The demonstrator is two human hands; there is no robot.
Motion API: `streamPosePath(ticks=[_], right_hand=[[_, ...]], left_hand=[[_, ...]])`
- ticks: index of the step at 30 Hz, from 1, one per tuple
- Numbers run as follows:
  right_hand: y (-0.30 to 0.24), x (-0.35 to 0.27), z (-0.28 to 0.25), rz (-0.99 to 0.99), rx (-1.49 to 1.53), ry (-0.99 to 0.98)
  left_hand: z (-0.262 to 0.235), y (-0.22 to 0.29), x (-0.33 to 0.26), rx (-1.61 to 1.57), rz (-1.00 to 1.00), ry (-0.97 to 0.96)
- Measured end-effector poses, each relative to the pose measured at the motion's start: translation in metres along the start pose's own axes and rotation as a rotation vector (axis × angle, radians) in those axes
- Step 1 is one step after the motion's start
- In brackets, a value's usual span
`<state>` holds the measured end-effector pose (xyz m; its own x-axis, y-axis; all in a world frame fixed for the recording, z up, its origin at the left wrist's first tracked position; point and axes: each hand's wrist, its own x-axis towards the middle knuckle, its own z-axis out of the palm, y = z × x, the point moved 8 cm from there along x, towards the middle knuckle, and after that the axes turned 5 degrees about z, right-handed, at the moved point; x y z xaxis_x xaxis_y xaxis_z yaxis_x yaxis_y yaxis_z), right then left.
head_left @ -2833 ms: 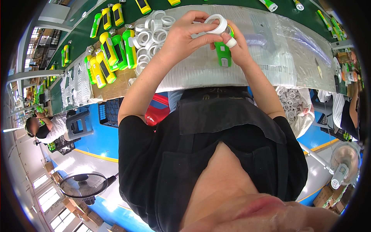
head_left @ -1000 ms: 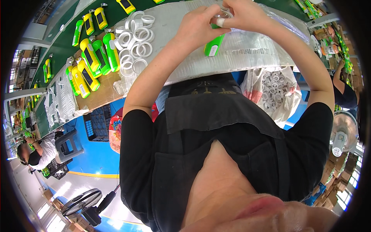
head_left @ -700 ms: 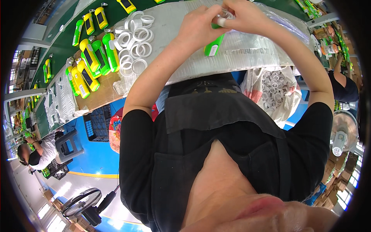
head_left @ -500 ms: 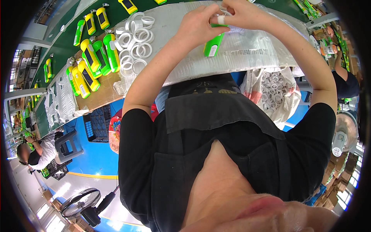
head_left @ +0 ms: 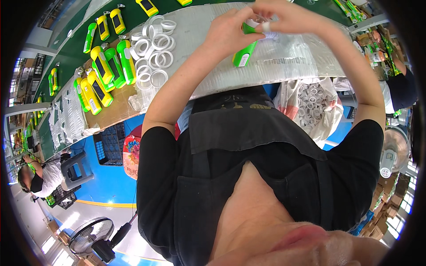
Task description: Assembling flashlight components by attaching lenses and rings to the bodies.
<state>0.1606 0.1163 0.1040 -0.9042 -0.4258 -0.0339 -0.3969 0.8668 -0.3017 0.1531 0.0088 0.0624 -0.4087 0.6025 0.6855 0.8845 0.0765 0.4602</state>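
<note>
While hands grip a green torch (head_left: 245, 52), white rings (head_left: 153, 48) lie beside.

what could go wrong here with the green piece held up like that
The green device hangs off the left hand and right hand by its top end only, above the table edge; if the grip slips it might drop to the floor. The loose white rings lie near the left elbow and could be knocked off.

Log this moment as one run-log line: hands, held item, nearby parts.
left hand: grip on green device | right hand: pinching its top end | white rings: piled to the left | bench: beneath
</note>
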Motion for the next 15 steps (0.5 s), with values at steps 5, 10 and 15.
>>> streamPosePath(ticks=[5, 10, 15], right_hand=[[-0.007, -0.011, -0.008, 0.665, -0.277, -0.232], [-0.006, -0.006, -0.002, 0.408, -0.173, -0.042], [-0.018, -0.014, -0.027, 0.141, 0.223, 0.177]], left_hand=[[0.001, 0.000, -0.001, 0.054, -0.027, -0.062], [0.000, 0.001, 0.000, -0.015, 0.000, -0.021], [-0.003, -0.003, -0.002, 0.006, -0.040, -0.043]])
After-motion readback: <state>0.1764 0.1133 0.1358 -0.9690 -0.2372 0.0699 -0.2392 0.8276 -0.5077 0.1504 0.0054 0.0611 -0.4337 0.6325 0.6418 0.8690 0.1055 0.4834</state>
